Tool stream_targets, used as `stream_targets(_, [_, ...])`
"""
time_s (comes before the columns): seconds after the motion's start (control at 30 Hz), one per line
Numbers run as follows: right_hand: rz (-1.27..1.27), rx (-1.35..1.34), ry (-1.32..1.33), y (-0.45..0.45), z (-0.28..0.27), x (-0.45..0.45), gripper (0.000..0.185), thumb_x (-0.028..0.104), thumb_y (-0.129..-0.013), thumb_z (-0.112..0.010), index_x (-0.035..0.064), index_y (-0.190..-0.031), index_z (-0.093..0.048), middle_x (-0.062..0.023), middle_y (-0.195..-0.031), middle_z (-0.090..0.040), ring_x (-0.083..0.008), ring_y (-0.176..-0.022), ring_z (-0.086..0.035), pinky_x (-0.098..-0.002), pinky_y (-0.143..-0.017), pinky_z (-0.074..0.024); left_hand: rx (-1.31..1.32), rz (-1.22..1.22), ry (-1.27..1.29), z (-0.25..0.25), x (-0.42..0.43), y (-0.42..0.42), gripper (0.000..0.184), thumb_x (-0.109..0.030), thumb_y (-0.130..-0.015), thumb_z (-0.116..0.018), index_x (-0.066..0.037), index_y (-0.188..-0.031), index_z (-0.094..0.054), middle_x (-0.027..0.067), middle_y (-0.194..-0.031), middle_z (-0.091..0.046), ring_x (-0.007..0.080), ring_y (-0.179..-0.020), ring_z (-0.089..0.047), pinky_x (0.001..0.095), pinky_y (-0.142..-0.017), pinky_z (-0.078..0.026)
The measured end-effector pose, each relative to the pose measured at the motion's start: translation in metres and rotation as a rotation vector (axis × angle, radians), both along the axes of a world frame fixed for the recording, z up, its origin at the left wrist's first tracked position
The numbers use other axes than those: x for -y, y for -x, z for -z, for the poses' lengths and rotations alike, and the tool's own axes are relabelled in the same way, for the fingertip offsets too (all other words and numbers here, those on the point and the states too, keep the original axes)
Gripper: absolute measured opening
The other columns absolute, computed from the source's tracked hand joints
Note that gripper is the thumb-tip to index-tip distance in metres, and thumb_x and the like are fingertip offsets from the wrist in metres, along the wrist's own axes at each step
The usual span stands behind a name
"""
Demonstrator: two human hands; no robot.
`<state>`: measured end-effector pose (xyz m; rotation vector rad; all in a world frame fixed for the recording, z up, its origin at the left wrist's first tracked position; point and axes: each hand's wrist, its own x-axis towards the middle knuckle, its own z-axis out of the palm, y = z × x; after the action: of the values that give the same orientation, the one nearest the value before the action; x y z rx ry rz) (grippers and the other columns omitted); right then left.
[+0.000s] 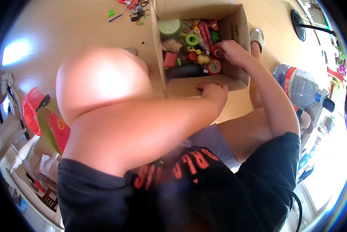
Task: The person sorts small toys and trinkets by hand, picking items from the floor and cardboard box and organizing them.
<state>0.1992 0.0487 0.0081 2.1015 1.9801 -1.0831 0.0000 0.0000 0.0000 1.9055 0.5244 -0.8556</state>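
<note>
Inside the open brown cardboard box [241, 36] on the floor, a small red round plastic piece [218, 53] lies right at the fingertips of the right hand [233, 52], against the right-hand wall. Those fingers are bent over it; whether they grip it, I cannot tell. Just below it is a red round container with a pale rim [214, 67]; further left sits a bright green toothed ring [191, 40]. The left hand [215, 92] rests at the near cardboard flap [180, 88], fingers loosely bent, their hold unclear.
</note>
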Motion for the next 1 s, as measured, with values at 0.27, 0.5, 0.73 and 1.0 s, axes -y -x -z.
stream_targets(0.27, [-0.104,0.027,0.581,0.032,0.042,0.009,0.039,0.01,-0.079,-0.073,0.0026,-0.117,-0.066,-0.0208,-0.114,-0.068,-0.0337,-0.107,-0.066,-0.0412,-0.086,-0.0547,0.334,0.289,-0.426,-0.045,-0.023,0.024,0.032,-0.01,-0.094,-0.05,0.004,-0.123,-0.052,0.0293,-0.096,-0.069,0.0397,-0.074,-0.07,0.0547,-0.06,-0.056])
stream_targets(0.5, [-0.07,0.243,0.505,0.039,0.088,0.021,0.037,0.01,-0.07,-0.08,-0.0014,-0.104,-0.072,-0.0208,-0.105,-0.071,-0.0326,-0.1,-0.07,-0.0399,-0.08,-0.0575,0.361,0.517,-0.65,-0.052,-0.023,0.044,0.032,-0.014,-0.088,-0.058,0.0,-0.117,-0.056,0.0164,-0.095,-0.068,0.026,-0.079,-0.067,0.0386,-0.064,-0.053])
stream_targets(0.73, [-0.003,0.265,0.443,0.047,0.055,-0.006,0.031,0.01,-0.073,-0.076,-0.0007,-0.103,-0.072,-0.0212,-0.109,-0.07,-0.0358,-0.104,-0.068,-0.0429,-0.084,-0.0562,0.419,0.454,-0.839,-0.058,-0.018,0.058,0.035,-0.014,-0.085,-0.058,0.001,-0.116,-0.055,0.0158,-0.092,-0.067,0.0287,-0.079,-0.066,0.038,-0.062,-0.051])
stream_targets(1.0, [-0.253,0.467,0.277,0.089,-0.065,-0.077,0.019,0.006,-0.073,-0.067,0.0022,-0.09,-0.074,-0.0175,-0.093,-0.072,-0.0352,-0.085,-0.071,-0.0452,-0.068,-0.0564,0.363,0.576,-0.986,-0.054,-0.007,0.079,0.043,-0.018,-0.092,-0.053,0.002,-0.13,-0.05,0.0241,-0.116,-0.064,0.0375,-0.104,-0.065,0.0505,-0.083,-0.052])
